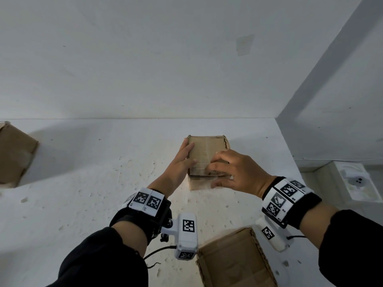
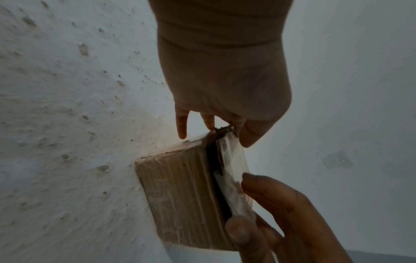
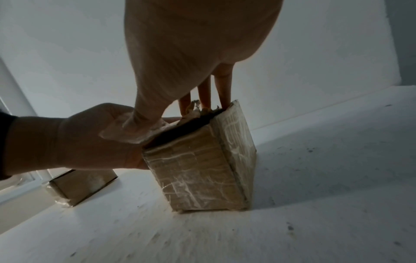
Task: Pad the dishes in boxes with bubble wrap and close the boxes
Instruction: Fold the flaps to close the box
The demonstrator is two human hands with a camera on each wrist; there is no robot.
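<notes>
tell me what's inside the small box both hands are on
Its contents are hidden. The box has its top flaps folded down under the left hand and right hand. The wrist views show only a dark gap under the flap; no dish or bubble wrap shows.

You are standing at a plain white work surface [image 1: 83, 183], pitted and speckled, pushed into the corner of a bare room: white painted walls [image 1: 145, 59] meet at your far right, and one carries a faint rectangular patch [image 1: 245, 44]. Cardboard boxes lie about you, one at far left [image 1: 14, 154], one near you [image 1: 234, 262] and a small taped one [image 1: 207, 150] in the middle. A white wall socket [image 1: 356, 179] sits low at right. It reads as a makeshift packing spot, whether home or storeroom you cannot tell.
</notes>
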